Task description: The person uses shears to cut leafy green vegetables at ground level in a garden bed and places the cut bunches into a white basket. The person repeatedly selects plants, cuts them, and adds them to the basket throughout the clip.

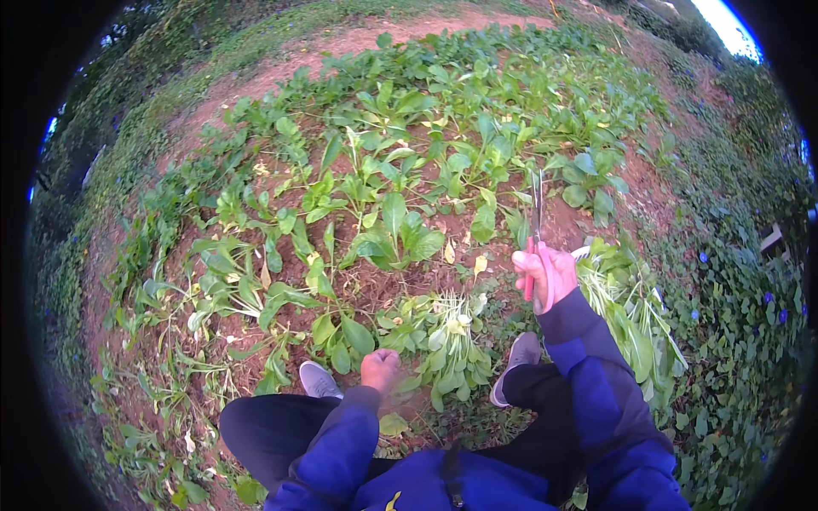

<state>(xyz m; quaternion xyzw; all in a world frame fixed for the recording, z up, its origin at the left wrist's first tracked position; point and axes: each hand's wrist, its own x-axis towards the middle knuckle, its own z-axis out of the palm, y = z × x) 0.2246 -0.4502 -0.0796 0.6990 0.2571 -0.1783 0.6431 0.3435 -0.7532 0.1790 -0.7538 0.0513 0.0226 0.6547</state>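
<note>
In my right hand point(557, 274) is a pair of scissors point(537, 223) with pink handles, the metal blades pointing away from me and slightly apart. My left hand point(380, 370) is closed into a fist over my left knee area, and I see nothing in it. Between my feet lies a pile of cut leafy greens point(457, 358), with pale stems towards the far end. A rooted leafy green plant point(397, 239) grows ahead of my hands. Right of my right forearm, more picked greens point(623, 306) heap over a white container rim point(580, 252), mostly hidden beneath them.
Rows of leafy plants point(486, 137) spread over the reddish soil point(377, 278) ahead and to the left. My grey shoes point(319, 381) stand on either side of the cut pile. Blue-flowered vines point(735, 319) cover the ground at the right. A dirt path point(307, 61) borders the far side.
</note>
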